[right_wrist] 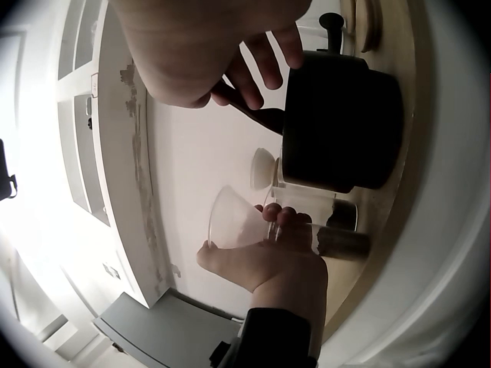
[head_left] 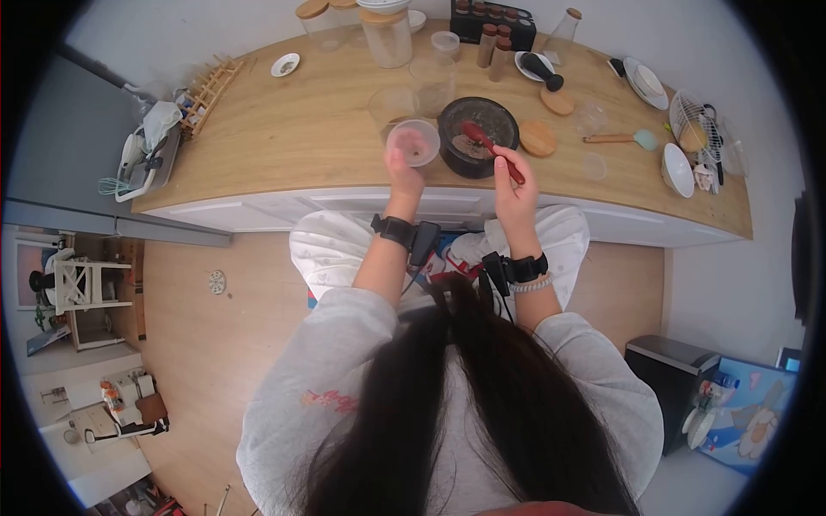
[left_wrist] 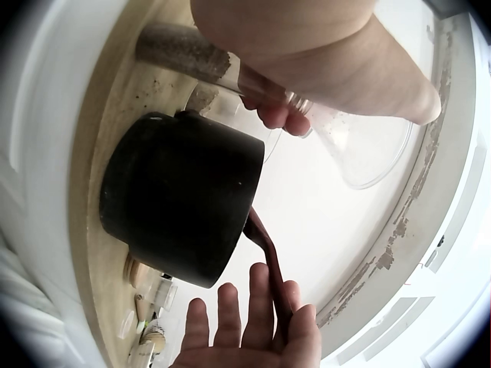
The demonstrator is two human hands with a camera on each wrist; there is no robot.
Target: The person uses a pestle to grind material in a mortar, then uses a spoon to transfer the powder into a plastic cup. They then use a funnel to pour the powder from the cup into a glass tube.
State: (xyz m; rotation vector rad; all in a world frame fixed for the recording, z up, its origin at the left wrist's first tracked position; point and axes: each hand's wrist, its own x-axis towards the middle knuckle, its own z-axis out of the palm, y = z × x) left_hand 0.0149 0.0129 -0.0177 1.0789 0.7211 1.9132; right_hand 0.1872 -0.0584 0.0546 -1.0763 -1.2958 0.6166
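My left hand [head_left: 404, 176] holds a translucent funnel [head_left: 413, 142], thumb near its wide rim and fingertips round its narrow neck. Below those fingers a clear glass tube [left_wrist: 173, 50] stands on the table, partly filled with brown ground powder. Beside it, to the right, sits a black mortar [head_left: 460, 170] with brownish powder inside. My right hand [head_left: 516, 185] pinches the handle of a dark red spoon [head_left: 490, 144] between thumb and fingers. The spoon's head reaches over the mortar's rim into its bowl. Left-wrist and right-wrist views show the mortar only from outside.
Near the mortar lie round wooden lids [head_left: 539, 138] and clear plastic cups. A black pestle [head_left: 551, 80] rests on a white dish behind. Spice tubes [head_left: 499, 60] and glass jars [head_left: 389, 41] line the back. A spatula [head_left: 644, 139] and a white bowl [head_left: 678, 170] lie right.
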